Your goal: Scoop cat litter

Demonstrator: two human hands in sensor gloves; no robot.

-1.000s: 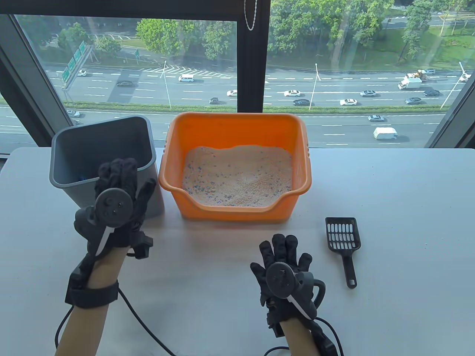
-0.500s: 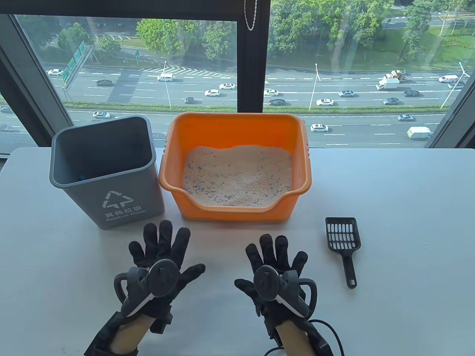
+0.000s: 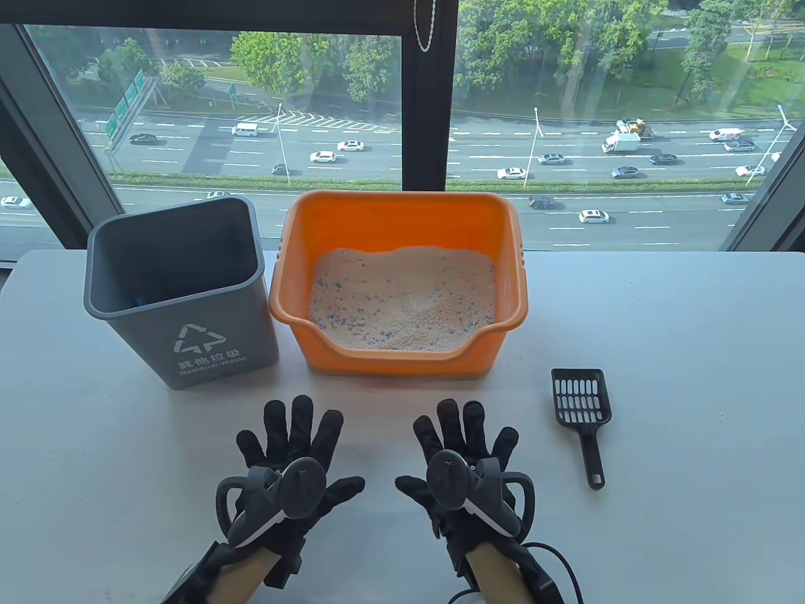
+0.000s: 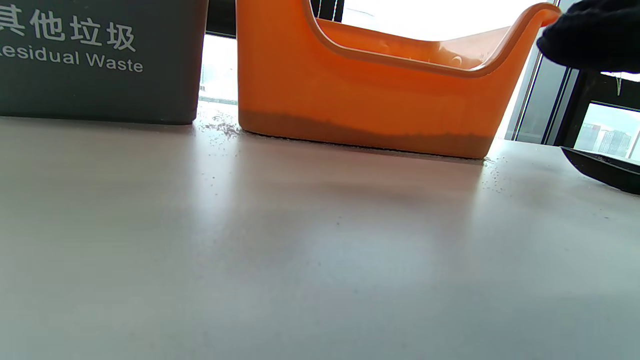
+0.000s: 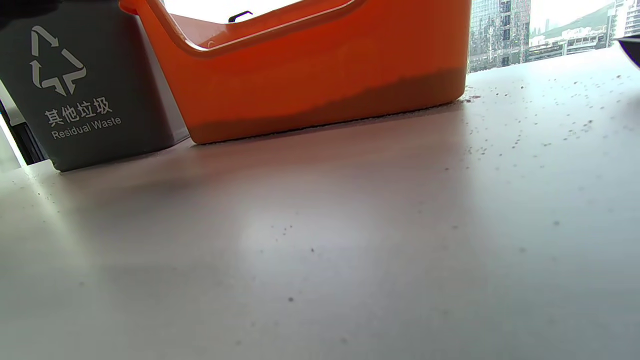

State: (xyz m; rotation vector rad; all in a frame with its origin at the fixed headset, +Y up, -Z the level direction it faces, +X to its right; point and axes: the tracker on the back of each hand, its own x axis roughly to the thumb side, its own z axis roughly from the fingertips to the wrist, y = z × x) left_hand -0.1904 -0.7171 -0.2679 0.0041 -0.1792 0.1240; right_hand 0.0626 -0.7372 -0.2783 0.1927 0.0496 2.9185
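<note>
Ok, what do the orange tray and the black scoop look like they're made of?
The orange tray looks like moulded plastic, smooth and slightly glossy: rounded rolled rim, and light shows the litter line through its wall. The black scoop is probably hard matte plastic, one piece with slotted holes.

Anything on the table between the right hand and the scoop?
No, only bare table lies between the right hand and the scoop, as the table view shows.

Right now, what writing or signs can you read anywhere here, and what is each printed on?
"其他垃圾": front of the grey plastic waste bin.
"Residual Waste": the same bin, beneath the characters.
Triangular recycling-arrows symbol: above both lines.
Green road signs outside the window: too small to read.
</note>
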